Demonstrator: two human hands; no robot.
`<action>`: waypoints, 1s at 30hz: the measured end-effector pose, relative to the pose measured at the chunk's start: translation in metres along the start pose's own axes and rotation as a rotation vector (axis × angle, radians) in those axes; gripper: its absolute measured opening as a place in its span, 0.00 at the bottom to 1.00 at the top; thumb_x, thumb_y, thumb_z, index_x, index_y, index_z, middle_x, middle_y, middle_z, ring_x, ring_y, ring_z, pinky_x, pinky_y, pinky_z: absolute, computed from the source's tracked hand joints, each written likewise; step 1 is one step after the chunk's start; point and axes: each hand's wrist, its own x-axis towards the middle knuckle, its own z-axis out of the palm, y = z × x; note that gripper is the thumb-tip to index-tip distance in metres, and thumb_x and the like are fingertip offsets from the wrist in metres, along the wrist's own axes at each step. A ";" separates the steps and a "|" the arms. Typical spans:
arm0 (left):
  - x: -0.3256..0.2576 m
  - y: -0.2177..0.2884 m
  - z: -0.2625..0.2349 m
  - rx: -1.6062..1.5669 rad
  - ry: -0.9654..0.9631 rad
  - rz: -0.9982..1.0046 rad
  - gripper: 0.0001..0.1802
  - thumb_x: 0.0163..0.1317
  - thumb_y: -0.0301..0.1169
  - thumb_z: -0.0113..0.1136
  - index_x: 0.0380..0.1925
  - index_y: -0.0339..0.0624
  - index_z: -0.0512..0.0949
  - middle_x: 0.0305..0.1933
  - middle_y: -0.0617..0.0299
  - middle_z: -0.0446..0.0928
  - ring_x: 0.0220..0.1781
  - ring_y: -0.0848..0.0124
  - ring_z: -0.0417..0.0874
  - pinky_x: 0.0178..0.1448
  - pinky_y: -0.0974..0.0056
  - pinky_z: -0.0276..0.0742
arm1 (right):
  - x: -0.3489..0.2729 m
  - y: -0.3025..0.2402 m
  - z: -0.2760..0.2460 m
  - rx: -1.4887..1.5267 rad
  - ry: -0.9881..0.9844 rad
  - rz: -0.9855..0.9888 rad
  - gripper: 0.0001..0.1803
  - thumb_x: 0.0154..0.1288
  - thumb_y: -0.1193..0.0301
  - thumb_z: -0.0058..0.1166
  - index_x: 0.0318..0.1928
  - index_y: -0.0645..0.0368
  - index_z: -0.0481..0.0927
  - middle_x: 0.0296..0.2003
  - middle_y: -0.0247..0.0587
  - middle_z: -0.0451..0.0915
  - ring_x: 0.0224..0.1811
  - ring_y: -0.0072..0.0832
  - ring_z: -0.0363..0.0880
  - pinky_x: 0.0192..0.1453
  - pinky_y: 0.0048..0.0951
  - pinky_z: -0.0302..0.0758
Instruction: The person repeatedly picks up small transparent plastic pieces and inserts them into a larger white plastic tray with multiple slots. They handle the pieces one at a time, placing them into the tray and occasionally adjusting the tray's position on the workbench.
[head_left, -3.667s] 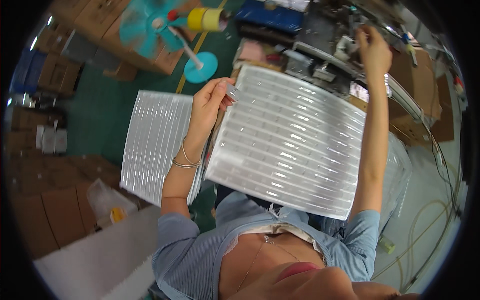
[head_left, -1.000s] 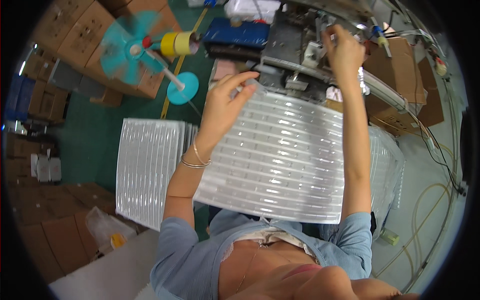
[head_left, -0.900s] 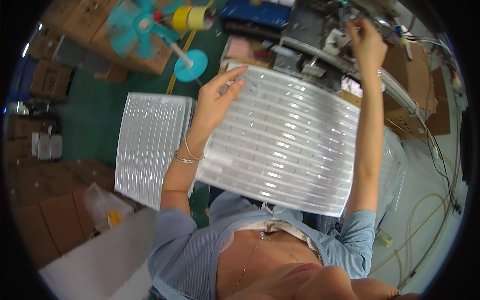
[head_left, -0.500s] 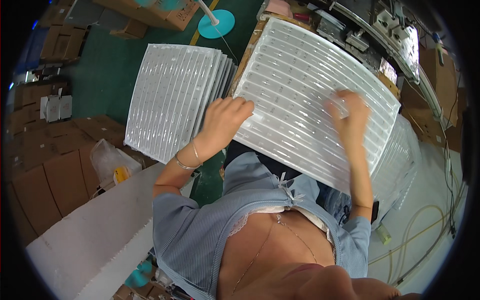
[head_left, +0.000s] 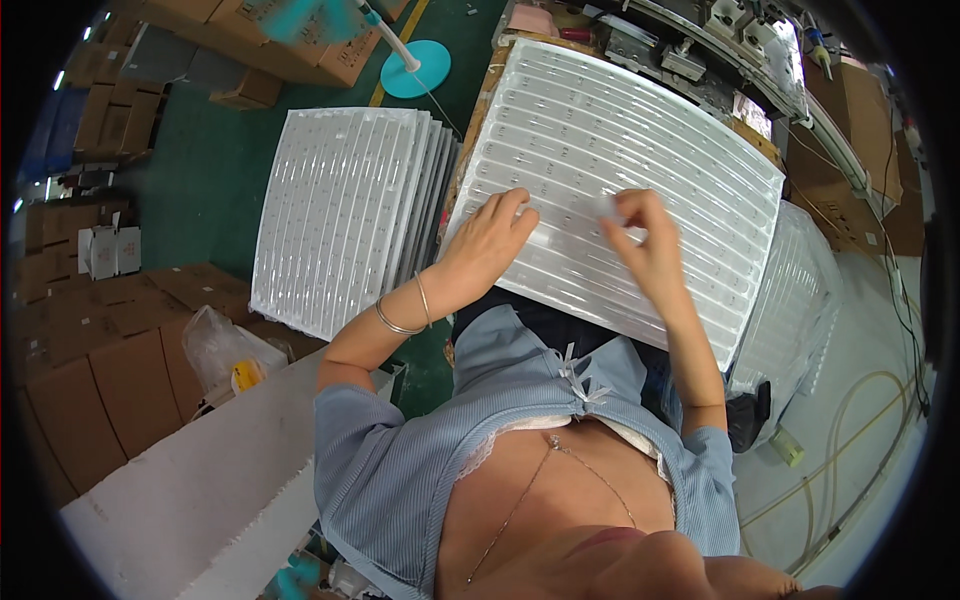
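Note:
A large white panel (head_left: 600, 130) with parallel ribs and rows of small marks lies in front of me, glossy as if under clear film. Over its left part, near the edge, my left hand (head_left: 488, 238) has its fingers curled together; anything inside them is hidden. Above the panel's middle my right hand (head_left: 648, 240) pinches a small whitish piece (head_left: 606, 207), blurred by motion. To the left, a stack of similar ribbed panels (head_left: 325, 210) leans on edge, apart from my hands.
Metal machinery (head_left: 690, 60) runs along the far right edge. More film-wrapped panels (head_left: 795, 280) stand at the right. A turquoise fan base (head_left: 415, 70) sits on the green floor. Cardboard boxes (head_left: 125, 350) and a white board (head_left: 200, 480) lie at the left.
My right hand has moved left from the panel's right part to its middle. My left hand has shifted slightly right across the panel. The whole view has shifted a little.

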 end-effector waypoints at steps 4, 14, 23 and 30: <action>0.005 0.002 0.003 0.016 -0.097 0.070 0.18 0.47 0.20 0.50 0.42 0.33 0.70 0.41 0.54 0.69 0.45 0.57 0.71 0.54 0.57 0.68 | -0.015 0.034 -0.040 0.189 0.170 0.159 0.09 0.58 0.75 0.58 0.31 0.59 0.69 0.39 0.38 0.74 0.37 0.22 0.74 0.37 0.22 0.73; 0.024 -0.015 -0.019 0.131 -0.188 0.028 0.17 0.48 0.25 0.59 0.41 0.41 0.75 0.38 0.58 0.72 0.44 0.61 0.72 0.51 0.59 0.65 | -0.010 0.037 -0.099 0.387 0.408 0.227 0.08 0.62 0.71 0.53 0.38 0.59 0.70 0.48 0.43 0.73 0.39 0.24 0.76 0.35 0.21 0.74; 0.251 0.022 -0.040 0.044 0.628 0.199 0.17 0.57 0.37 0.58 0.47 0.49 0.77 0.44 0.57 0.74 0.45 0.60 0.72 0.49 0.59 0.64 | 0.043 0.033 -0.158 0.179 0.630 0.052 0.12 0.62 0.71 0.55 0.45 0.61 0.73 0.43 0.38 0.77 0.38 0.20 0.77 0.36 0.21 0.76; 0.372 0.027 -0.024 0.433 0.643 0.246 0.17 0.55 0.47 0.57 0.41 0.54 0.79 0.28 0.63 0.74 0.36 0.65 0.71 0.43 0.57 0.58 | 0.123 0.023 -0.178 -0.175 0.776 -0.120 0.11 0.58 0.70 0.59 0.40 0.61 0.76 0.35 0.35 0.79 0.32 0.19 0.76 0.35 0.21 0.73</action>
